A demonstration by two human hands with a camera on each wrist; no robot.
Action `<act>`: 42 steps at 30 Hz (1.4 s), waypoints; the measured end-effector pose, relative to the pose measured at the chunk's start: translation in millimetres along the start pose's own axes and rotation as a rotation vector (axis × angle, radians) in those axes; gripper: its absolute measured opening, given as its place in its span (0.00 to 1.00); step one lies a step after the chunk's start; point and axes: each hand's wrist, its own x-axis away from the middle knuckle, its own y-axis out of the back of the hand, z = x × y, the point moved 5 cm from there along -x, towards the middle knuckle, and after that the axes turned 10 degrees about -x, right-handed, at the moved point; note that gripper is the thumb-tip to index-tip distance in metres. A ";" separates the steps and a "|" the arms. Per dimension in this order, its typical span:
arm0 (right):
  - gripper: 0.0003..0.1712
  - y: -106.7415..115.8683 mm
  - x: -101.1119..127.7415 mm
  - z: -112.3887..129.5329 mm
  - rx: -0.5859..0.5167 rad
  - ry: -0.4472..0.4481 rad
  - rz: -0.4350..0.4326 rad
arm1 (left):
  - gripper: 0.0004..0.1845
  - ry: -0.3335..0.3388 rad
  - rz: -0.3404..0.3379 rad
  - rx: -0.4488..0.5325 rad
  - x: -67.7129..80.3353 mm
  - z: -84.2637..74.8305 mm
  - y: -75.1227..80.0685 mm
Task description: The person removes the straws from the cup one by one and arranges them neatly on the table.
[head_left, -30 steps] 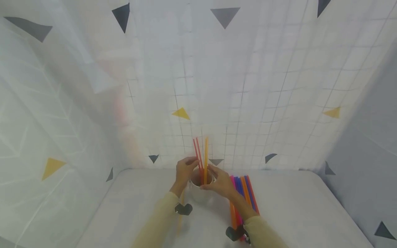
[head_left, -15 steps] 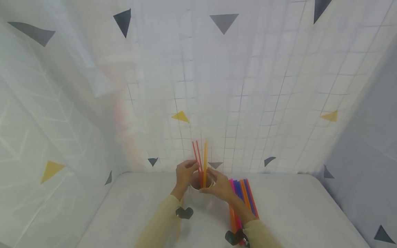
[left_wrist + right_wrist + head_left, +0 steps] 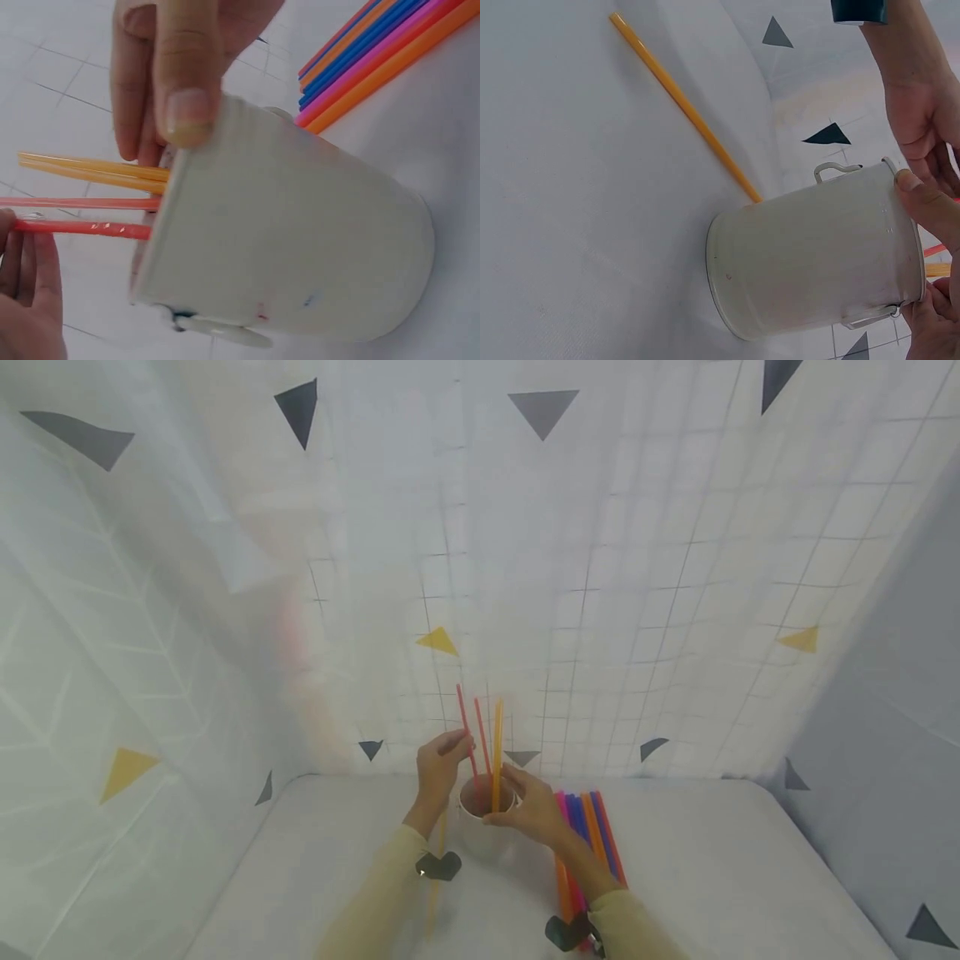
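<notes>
A small white bucket (image 3: 486, 839) with side handles (image 3: 838, 171) stands on the table. My right hand (image 3: 531, 806) holds it by the rim, the thumb (image 3: 189, 112) on the near outside. Orange-yellow straws (image 3: 498, 735) and a red straw (image 3: 481, 727) lean out of its mouth. Left of the rim, my left hand (image 3: 441, 770) pinches a second red straw (image 3: 462, 706) between thumb and fingers. This straw's top stands higher than the others, and its lower end is hidden inside the bucket.
Several straws in pink, blue, orange and red lie side by side in a bundle (image 3: 592, 827), partly under my right forearm. A single yellow straw (image 3: 682, 105) lies on the table left of the bucket. A patterned white curtain (image 3: 637, 568) hangs behind the table.
My left hand has moved up and slightly left with the red straw, drawing it away from the other red one. My right hand stays at the rim.
</notes>
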 end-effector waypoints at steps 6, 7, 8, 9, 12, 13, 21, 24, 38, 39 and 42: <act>0.57 -0.3 -0.1 2.9 -0.005 0.013 -0.005 | 0.17 -0.065 -0.038 0.035 0.3 -14.6 9.3; 0.57 0.0 -0.3 3.2 -0.009 0.018 -0.005 | 0.17 -0.079 -0.047 0.051 0.1 -18.0 10.7; 0.57 0.4 -0.9 3.3 -0.014 0.016 -0.008 | 0.17 -0.098 -0.054 0.071 -0.5 -21.5 12.0; 0.57 0.9 -1.2 3.5 -0.015 0.023 -0.009 | 0.17 -0.121 -0.062 0.099 -1.1 -25.0 13.4; 0.56 3.0 -3.5 0.8 -0.020 0.040 -0.022 | 0.18 -0.167 -0.065 0.157 -1.6 -38.6 16.8; 0.56 4.1 -4.2 -0.3 -0.025 0.047 -0.025 | 0.18 -0.177 -0.061 0.165 -2.8 -40.9 17.3; 0.57 12.4 -7.3 -3.9 0.024 0.044 -0.039 | 0.19 -0.244 -0.092 0.122 -5.9 -54.4 27.5; 0.57 13.8 -7.7 -4.7 0.029 0.039 -0.037 | 0.18 -0.255 -0.107 0.139 -3.9 -55.9 33.8; 0.58 20.7 -6.2 -6.6 0.026 0.042 -0.043 | 0.18 -0.247 -0.074 0.207 -0.4 -50.3 49.9; 0.58 21.2 -6.6 -6.8 0.017 0.045 -0.041 | 0.18 -0.235 -0.072 0.196 0.4 -46.7 50.8; 0.59 22.1 -7.5 -8.0 0.002 0.043 -0.039 | 0.16 -0.201 -0.067 0.156 3.1 -33.1 53.4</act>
